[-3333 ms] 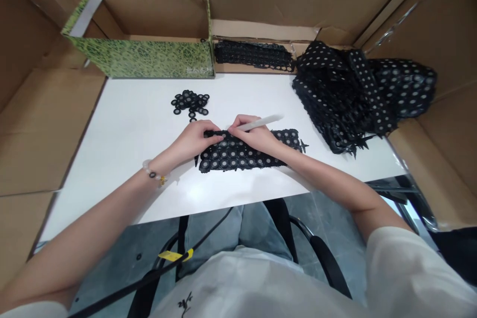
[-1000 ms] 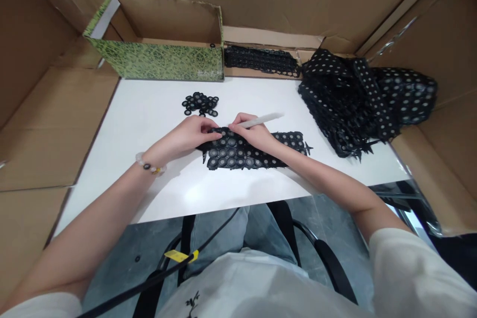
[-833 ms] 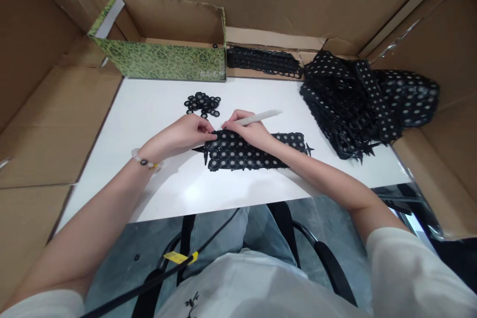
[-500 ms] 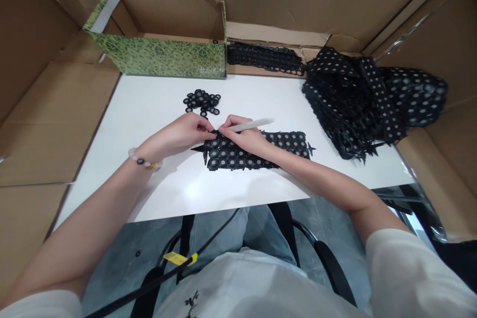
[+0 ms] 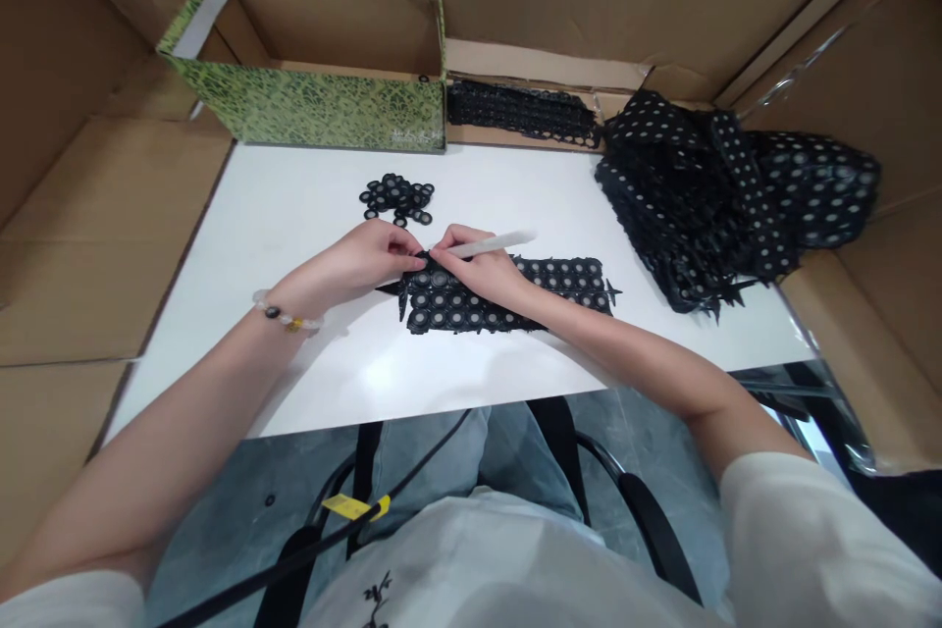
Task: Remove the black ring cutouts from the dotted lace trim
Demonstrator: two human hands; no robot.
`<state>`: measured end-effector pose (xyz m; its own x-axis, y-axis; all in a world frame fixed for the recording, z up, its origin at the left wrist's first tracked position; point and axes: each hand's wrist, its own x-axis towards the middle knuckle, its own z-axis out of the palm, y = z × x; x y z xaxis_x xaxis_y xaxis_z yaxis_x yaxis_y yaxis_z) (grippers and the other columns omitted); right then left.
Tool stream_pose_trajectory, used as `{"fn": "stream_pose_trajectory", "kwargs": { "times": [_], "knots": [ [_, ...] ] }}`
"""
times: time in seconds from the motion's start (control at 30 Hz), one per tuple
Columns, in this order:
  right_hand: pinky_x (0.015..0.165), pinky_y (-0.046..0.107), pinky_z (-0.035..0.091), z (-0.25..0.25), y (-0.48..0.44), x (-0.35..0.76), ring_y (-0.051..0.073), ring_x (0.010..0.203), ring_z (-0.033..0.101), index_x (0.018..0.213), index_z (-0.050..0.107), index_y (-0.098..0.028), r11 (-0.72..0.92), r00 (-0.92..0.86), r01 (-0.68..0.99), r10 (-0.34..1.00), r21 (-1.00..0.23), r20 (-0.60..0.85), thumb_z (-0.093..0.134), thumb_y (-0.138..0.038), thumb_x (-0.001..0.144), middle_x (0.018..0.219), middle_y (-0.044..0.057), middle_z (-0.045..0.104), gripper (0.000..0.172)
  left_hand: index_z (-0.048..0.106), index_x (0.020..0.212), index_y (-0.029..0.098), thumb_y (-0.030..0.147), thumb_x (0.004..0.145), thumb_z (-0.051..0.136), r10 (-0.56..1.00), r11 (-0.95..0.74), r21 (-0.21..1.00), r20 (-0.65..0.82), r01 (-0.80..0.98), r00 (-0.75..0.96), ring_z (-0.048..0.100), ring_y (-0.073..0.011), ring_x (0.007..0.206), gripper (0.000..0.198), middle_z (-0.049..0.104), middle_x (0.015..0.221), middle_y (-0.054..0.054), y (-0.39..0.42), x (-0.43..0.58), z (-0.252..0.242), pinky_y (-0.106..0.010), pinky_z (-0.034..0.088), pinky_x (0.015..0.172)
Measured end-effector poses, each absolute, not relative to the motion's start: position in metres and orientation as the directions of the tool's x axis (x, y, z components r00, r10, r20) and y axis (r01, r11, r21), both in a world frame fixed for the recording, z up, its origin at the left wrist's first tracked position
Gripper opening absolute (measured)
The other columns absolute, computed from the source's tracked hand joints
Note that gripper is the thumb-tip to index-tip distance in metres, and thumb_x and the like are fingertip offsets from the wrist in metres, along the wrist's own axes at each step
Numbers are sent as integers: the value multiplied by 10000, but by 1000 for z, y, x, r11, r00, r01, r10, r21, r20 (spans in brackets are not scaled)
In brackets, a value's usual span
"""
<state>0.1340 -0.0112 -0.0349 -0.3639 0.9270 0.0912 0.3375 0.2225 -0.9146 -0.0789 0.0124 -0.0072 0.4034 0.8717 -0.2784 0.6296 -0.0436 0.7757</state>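
My left hand pinches the upper left corner of a strip of black circle-patterned lace, which lies flat on a white board. My right hand sits right beside it, its fingertips at the same corner. That hand holds a white pen-shaped tool, with its tip hidden in my fingers. Just above my left hand lies a small heap of loose black lace rings. A beaded bracelet circles my left wrist.
A green patterned box stands open behind the board. Beside it lies a black lace strip on cardboard. A large heap of black dotted lace fills the back right. Cardboard walls surround the board, and my knees are below its front edge.
My hands have drawn closer together at the strip's left end. The strip now lies straighter, and the white tool has shifted left with my right hand.
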Motion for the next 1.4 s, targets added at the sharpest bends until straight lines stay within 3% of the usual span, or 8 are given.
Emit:
{"fn": "stream_pose_trajectory", "kwargs": {
  "times": [0.3, 0.67, 0.9, 1.1, 1.4],
  "knots": [
    [799, 342, 444, -43, -9, 132, 210, 855, 598, 834, 567, -250, 249, -376, 325, 919, -912, 117, 622, -522, 957, 842, 6, 669, 303, 755, 799, 209, 475, 713, 756, 833, 63, 819, -358, 571, 422, 518, -170, 609, 280, 617, 674, -22, 13, -81, -4, -305, 371, 567],
    [760, 341, 424, -39, -10, 131, 204, 816, 595, 811, 548, -251, 284, -380, 279, 910, -918, 166, 635, -525, 943, 812, 4, 655, 315, 752, 742, 223, 552, 685, 723, 857, -97, 724, -288, 683, 427, 468, -176, 610, 335, 545, 598, 0, 21, -85, -11, -312, 352, 595],
    [766, 336, 426, -38, -10, 130, 204, 825, 584, 820, 550, -242, 297, -386, 273, 905, -915, 179, 600, -584, 951, 828, 13, 661, 370, 737, 749, 209, 534, 698, 729, 857, -51, 773, -291, 632, 426, 421, -139, 583, 329, 535, 618, 8, 15, -83, -8, -281, 301, 548],
    [738, 323, 396, -40, -7, 130, 192, 797, 538, 816, 525, -238, 296, -388, 308, 907, -904, 164, 620, -484, 968, 799, 5, 623, 304, 724, 742, 183, 495, 692, 735, 860, 5, 802, -308, 597, 407, 383, -117, 567, 317, 505, 600, 18, 9, -78, -3, -265, 265, 531],
    [726, 311, 378, -43, -5, 131, 177, 782, 524, 818, 535, -233, 296, -406, 294, 900, -909, 162, 635, -473, 956, 780, -9, 612, 295, 757, 823, 177, 525, 686, 696, 867, -88, 748, -269, 658, 421, 511, -157, 645, 379, 651, 698, -20, 11, -77, -2, -272, 371, 605]
  ]
}}
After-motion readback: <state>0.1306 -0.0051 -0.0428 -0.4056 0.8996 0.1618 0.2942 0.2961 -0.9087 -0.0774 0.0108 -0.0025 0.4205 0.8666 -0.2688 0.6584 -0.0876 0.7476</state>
